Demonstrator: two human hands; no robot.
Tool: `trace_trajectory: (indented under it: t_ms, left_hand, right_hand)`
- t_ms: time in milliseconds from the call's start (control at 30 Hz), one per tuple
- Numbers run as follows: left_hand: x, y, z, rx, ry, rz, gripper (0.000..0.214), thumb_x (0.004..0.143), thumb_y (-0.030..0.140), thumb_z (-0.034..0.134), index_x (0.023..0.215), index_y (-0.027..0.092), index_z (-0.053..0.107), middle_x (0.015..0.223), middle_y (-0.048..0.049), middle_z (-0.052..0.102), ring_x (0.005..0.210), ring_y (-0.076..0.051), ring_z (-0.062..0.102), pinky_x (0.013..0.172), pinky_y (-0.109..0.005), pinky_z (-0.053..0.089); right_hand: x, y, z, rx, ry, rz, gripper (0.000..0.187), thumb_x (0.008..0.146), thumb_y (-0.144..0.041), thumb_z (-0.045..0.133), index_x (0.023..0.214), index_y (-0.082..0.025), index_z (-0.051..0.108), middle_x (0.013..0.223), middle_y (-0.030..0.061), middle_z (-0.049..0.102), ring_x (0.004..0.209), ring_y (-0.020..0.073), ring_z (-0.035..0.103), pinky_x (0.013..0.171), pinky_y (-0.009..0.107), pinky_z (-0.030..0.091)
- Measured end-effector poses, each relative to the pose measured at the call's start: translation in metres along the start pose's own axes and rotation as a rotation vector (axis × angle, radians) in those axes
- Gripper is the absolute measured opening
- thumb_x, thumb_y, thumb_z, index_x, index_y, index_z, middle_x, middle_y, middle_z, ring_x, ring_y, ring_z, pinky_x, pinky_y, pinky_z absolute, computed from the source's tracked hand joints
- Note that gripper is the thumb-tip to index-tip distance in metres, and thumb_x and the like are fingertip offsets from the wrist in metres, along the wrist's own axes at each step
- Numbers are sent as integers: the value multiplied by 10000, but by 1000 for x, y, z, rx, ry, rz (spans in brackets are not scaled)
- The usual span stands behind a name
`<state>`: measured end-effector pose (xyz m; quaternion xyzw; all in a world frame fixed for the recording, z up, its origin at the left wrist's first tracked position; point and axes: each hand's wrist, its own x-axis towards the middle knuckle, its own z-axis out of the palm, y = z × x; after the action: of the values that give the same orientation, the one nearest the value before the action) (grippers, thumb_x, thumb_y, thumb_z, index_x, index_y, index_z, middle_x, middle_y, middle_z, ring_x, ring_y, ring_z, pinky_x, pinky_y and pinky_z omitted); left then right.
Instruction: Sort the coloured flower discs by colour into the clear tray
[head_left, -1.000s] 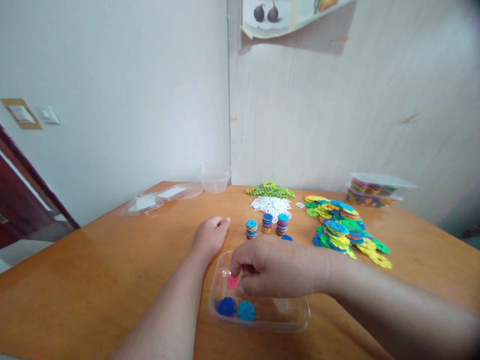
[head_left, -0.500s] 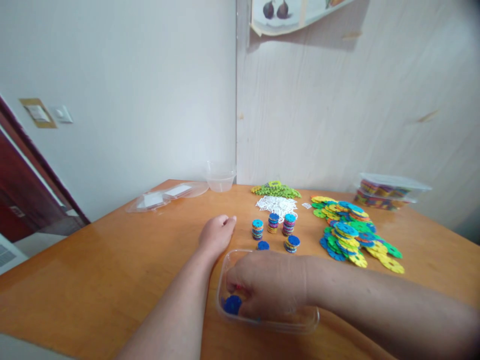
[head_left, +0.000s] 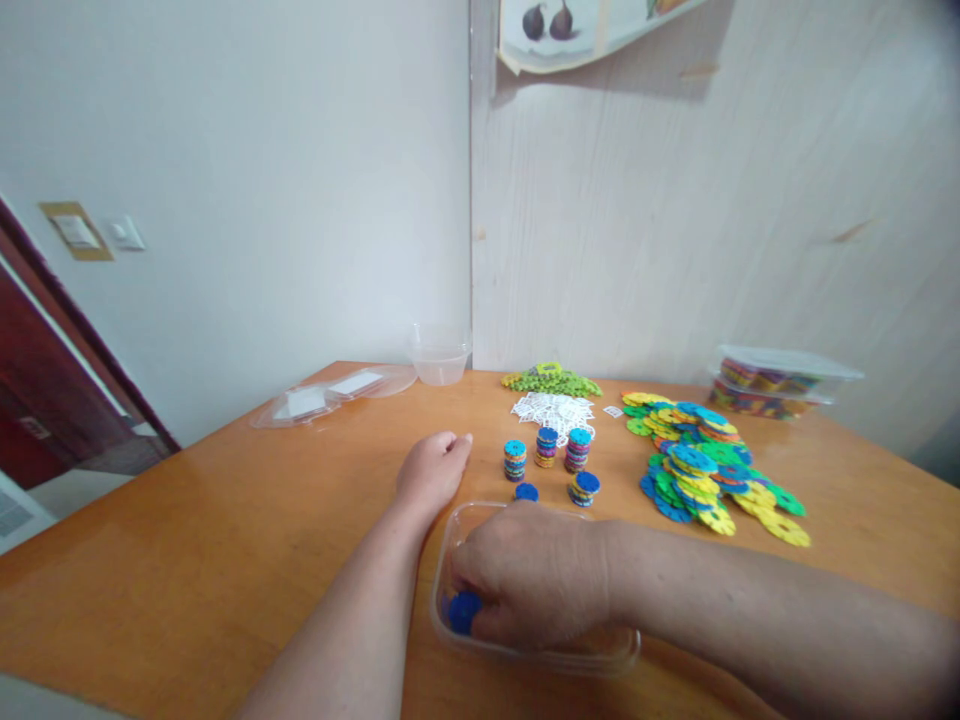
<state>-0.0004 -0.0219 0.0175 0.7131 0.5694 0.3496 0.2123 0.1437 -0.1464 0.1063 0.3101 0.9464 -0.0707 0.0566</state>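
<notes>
My left hand (head_left: 433,473) rests on the wooden table with its fingers curled closed, and nothing shows in it. Inside the low clear plastic container (head_left: 626,665), my right hand (head_left: 529,575) reaches down to the left end. A dark blue notched disc (head_left: 464,612) sits between its thumb and fingertips; whatever lies under the disc and the palm is hidden. Just beyond the container stand small stacks of notched discs, among them a blue-topped stack (head_left: 583,488), a light-blue-topped stack (head_left: 514,459) and one partly covered by my right hand, topped by a blue disc (head_left: 526,492).
Behind the stacks lie a white pile of flat pieces (head_left: 553,410) and a green pile (head_left: 553,380). Large coloured discs (head_left: 705,460) spread on the right. Lidded boxes (head_left: 780,380) stand at the back right, a clear tub (head_left: 440,362) and clear lids (head_left: 330,397) at the back left.
My right hand has shifted slightly down at the container's left end, its fingers now nearer the blue disc. A red bit seen by the fingers is hidden now. My left hand stays put.
</notes>
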Motion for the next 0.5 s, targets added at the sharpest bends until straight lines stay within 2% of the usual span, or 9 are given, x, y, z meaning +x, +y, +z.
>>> trace_trajectory:
  t_ms: [267,500]
  left_hand:
    - [1,-2,3,-7,3,-22,451,863,545,415,676,195,630,643,-32,655,617,-154,564,574,-252,346]
    - [1,-1,2,-10,-2,-25,454,861,548,416,660,197,622,649,-34,661,635,-160,572,591,-254,358]
  right_hand:
    - [-12,8,-14,79,12,103,284,773,-401,531,900,-208,696,751,29,701,585,144,544,489,236,286]
    - [-24,7,-17,15,-80,46,234,779,-367,516,764,-207,686,642,14,658,478,124,465,435,247,227]
